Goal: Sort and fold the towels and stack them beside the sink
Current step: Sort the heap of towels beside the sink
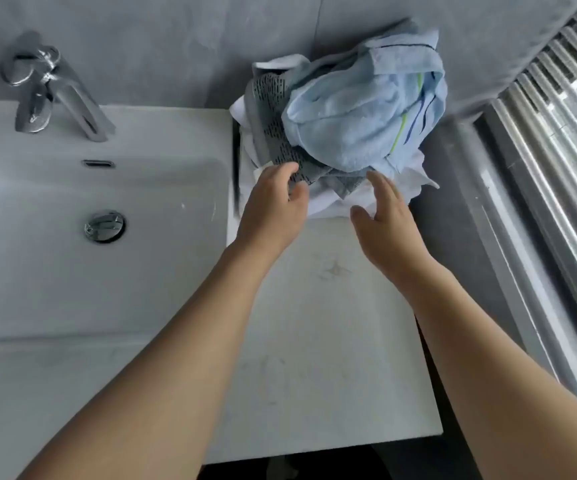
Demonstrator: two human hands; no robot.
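- Head view: the towel heap [345, 123] sits crumpled at the back of the bench [314, 306], just right of the sink [72, 202]; it lies straight ahead of both hands
- Left hand [273, 209] is nearer, its grip touching the grey patterned towel [273, 126], thumb beside the edge; whether it pinches, I cannot tell
- Right hand [384, 209], fingers spread and loose, holds nothing, hovering over the white cloth [335, 202]
- Soft blue terry towel [359, 119] tops the heap, striped, bunched round
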